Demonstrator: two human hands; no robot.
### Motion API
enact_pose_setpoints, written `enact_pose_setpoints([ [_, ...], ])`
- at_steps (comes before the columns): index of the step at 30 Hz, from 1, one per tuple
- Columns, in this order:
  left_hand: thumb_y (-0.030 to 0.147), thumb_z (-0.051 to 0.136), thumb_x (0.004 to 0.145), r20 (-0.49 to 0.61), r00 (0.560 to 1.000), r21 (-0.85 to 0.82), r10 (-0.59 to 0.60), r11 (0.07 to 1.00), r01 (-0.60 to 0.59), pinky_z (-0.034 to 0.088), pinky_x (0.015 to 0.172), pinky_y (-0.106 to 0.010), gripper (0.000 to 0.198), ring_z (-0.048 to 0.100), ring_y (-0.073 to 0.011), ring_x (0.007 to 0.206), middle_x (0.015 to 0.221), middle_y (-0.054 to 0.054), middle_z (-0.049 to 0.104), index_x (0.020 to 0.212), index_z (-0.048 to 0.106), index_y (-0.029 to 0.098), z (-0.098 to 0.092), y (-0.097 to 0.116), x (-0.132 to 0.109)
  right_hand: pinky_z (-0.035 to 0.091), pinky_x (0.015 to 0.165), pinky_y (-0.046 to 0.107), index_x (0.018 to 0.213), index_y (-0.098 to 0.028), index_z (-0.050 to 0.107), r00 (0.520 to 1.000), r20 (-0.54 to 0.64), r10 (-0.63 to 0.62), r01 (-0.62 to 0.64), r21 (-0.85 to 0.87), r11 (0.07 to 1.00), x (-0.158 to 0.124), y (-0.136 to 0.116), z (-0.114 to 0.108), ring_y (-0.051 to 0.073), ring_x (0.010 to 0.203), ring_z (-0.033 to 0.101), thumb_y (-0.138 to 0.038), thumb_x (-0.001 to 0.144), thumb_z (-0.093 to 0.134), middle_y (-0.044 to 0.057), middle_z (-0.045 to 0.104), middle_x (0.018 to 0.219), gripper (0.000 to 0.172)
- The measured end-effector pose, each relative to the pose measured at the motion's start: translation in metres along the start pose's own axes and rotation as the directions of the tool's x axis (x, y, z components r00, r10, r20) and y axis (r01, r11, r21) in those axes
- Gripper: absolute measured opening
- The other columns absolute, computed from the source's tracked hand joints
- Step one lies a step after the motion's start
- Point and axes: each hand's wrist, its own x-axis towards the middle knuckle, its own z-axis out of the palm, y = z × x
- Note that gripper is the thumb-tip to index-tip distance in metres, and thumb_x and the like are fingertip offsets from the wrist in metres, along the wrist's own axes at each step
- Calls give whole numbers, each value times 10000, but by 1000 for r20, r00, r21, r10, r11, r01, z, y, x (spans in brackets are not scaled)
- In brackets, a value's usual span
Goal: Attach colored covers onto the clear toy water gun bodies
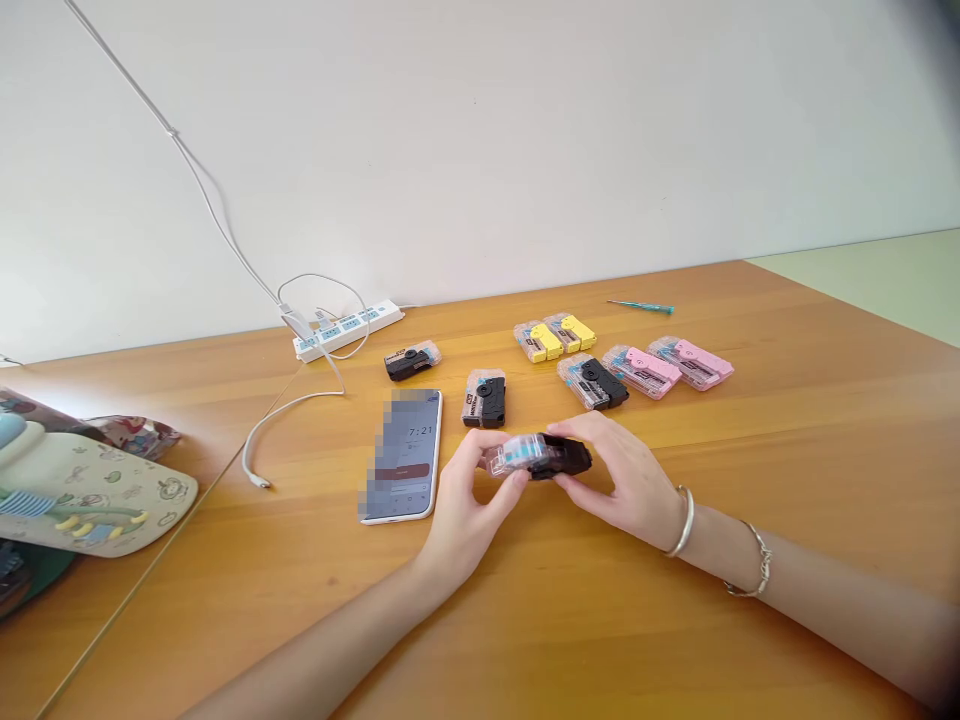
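Note:
Above the wooden table, my left hand (466,492) and my right hand (626,470) hold a small transparent-and-black plastic device (540,456) between them. My left fingers and thumb pinch its transparent end, where something blue shows inside. The fingers and thumb of my right hand close on its black end. Three similar black devices lie beyond my hands: one (484,398) just past my left fingers, one (592,382) past my right, and one (412,360) farther left. A white-edged phone (403,456) lies left of my left hand, its screen lit and partly pixelated.
Two yellow devices (553,337) and two pink ones (667,365) lie farther back on the table (540,620). Behind them is a thin teal screwdriver-like tool (642,306). A power strip (349,330) with a white cable (289,405) stands by the wall; a patterned pouch-like item (97,490) sits far left.

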Motion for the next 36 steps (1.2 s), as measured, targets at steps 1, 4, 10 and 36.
enact_pose_setpoints([
  [1,210,535,834,-8,998,-35,-58,998,58,436,706,-229,133,533,-119,788,869,16,566,953,481,235,0,0,0,488,833,378,1210,-194,409,1000,7,1,-1,-21,1000,0,-1,0,211,988,566,-167,802,555,98,597,1077,435],
  [4,287,511,852,24,983,-124,-182,975,183,421,618,-211,159,506,-108,698,824,26,533,986,439,240,1,0,0,425,943,401,1274,-186,369,995,58,-80,84,-71,994,-1,-6,-1,225,1141,483,-219,805,583,129,533,1205,516],
  [10,361,470,875,148,954,-176,-260,943,284,339,508,-195,212,419,-96,558,626,68,401,1035,408,236,2,-2,3,226,1065,541,1367,-198,285,929,349,-119,166,-108,980,-4,-17,-1,294,1345,217,-507,664,685,172,274,1440,866],
  [36,280,453,872,229,973,679,33,711,-184,168,1064,-575,409,294,-269,1307,1420,-68,367,1279,416,274,-3,-17,6,250,1015,565,1191,-222,491,971,213,111,-30,-351,936,2,15,3,273,1224,399,-184,795,492,83,507,1300,399],
])
